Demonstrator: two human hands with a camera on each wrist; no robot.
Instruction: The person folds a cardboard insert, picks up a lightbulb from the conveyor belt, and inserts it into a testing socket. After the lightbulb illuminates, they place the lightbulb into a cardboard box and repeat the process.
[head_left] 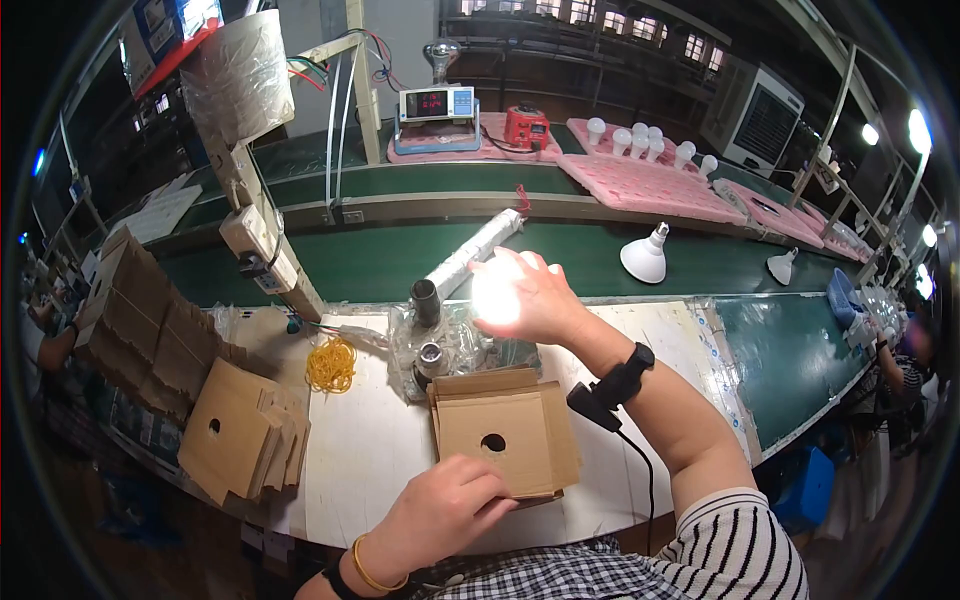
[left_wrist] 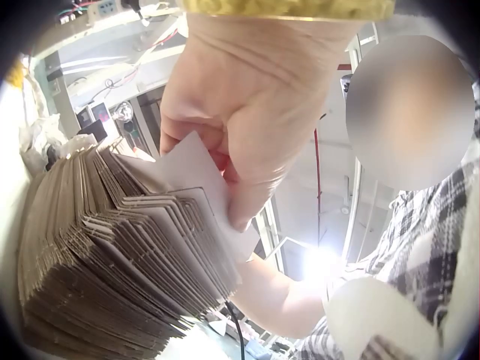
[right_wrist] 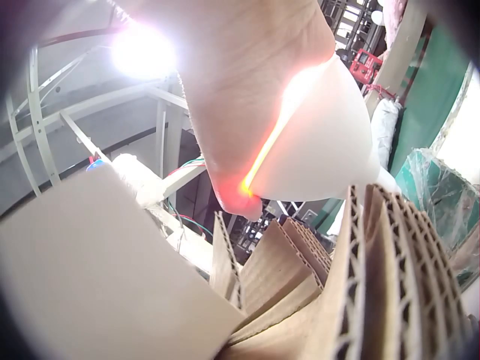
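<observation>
My right hand (head_left: 548, 305) spreads over the wide face of a lit white reflector bulb (head_left: 496, 303), gripping it above the plastic-covered fixture. The glare hides part of the fingers in the head view. In the right wrist view the bulb's white body (right_wrist: 322, 139) tapers to the right, and light escapes along the palm. Two dark cylindrical sockets (head_left: 426, 303) stand left of the bulb. Close to my body, my left hand (head_left: 440, 507) pinches a cardboard sheet (left_wrist: 199, 169) between thumb and fingers, at the near edge of a cardboard stack (head_left: 530, 425) with a round hole in its top.
More cardboard piles (head_left: 230, 430) stand at the left beside yellow rubber bands (head_left: 331, 365). Two unlit reflector bulbs (head_left: 645, 256) lie on the green bench. A meter (head_left: 437, 105), a red device (head_left: 526, 127) and small bulbs on pink foam (head_left: 640, 183) occupy the back shelf.
</observation>
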